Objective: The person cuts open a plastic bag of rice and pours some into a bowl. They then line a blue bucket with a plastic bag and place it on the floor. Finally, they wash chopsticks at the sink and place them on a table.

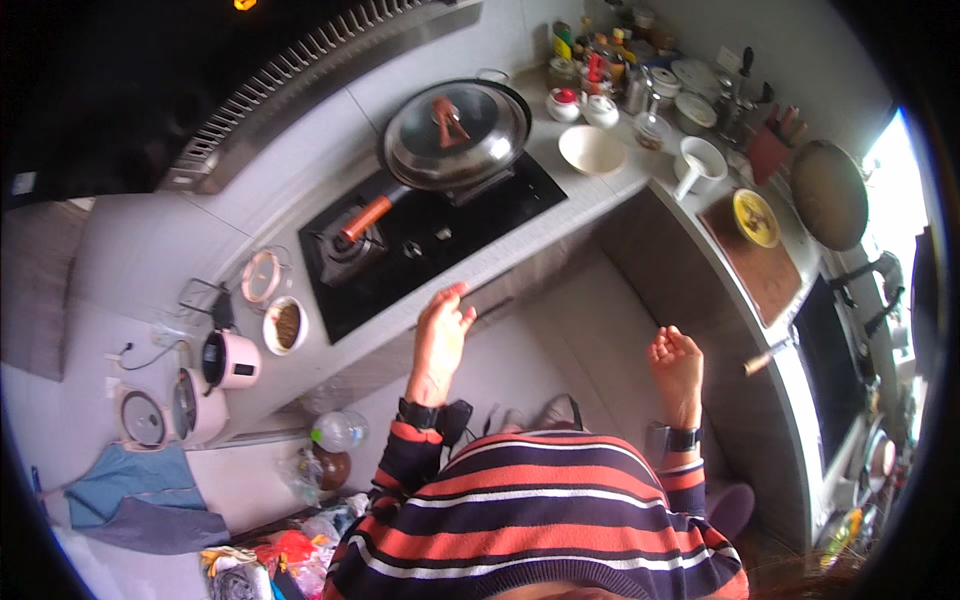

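Note:
My left hand [441,336] is raised in front of the front edge of the gas hob [442,232]. Its fingers are loosely bent and apart, with nothing in them. On the right, my right hand [677,367] hovers over the floor beside the side cabinet [675,277], palm turned up, fingers half curled and empty. Beyond my left hand, a wok [390,161] stands on the far burner under a domed lid [420,135] with a brown handle knob. The wok's orange-brown handle [367,217] points over the near-left burner [349,251].
A cream bowl [592,150] and a white strainer-like pot [701,165] stand on the corner counter. To their right, a yellow dish [756,217] rests on a wooden cutting board [750,262]. A cleaver's handle [765,360] overhangs the counter edge. Pink appliances [232,360] line the left.

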The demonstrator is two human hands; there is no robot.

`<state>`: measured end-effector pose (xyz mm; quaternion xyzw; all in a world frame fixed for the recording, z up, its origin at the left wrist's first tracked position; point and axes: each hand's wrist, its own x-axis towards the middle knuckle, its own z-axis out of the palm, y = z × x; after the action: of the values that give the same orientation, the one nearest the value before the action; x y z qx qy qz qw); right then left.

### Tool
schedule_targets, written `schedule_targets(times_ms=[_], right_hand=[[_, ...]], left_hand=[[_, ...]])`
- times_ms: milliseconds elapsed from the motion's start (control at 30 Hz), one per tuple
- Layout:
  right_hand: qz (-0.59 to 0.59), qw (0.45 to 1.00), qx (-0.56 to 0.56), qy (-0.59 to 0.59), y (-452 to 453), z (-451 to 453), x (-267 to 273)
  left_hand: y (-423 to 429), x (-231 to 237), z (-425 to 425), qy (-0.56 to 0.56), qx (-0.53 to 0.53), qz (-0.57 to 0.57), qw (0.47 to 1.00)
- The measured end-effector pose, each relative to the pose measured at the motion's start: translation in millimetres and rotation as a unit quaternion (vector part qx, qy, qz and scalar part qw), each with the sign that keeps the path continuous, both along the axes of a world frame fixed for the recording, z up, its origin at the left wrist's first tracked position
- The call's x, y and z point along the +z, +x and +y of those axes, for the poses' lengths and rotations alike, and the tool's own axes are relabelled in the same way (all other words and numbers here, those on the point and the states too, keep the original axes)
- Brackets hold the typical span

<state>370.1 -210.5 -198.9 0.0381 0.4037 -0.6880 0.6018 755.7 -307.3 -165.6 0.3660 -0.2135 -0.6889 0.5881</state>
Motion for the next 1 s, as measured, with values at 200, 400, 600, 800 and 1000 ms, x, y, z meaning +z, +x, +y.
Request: schedule_targets(times_ms=[200, 400, 600, 800, 1000], right_hand=[[-0.041, 0.998, 0.056, -0.008, 0, -56, -19], [-0.040, 0.998, 0.042, -0.032, 9, -73, -6], [-0.062, 0.995, -0.070, -0.016, -9, -53, -19], [-0.010, 0.998, -0.062, -0.009, 26, -74, -17], [0.043, 0.995, 0.034, -0.088, 99, -121, 21]], left_hand=[[35, 7, 3, 0.000, 0.035, -0.062, 0.997], [39, -6, -22, -0.018, 0.065, -0.002, 0.998], [37, 0, -73, 0.004, 0.032, 0.015, 0.999], [93, -2, -102, 0.007, 0.043, 0.006, 0.999], [146, -10, -111, 0.018, 0.049, 0.036, 0.998]])
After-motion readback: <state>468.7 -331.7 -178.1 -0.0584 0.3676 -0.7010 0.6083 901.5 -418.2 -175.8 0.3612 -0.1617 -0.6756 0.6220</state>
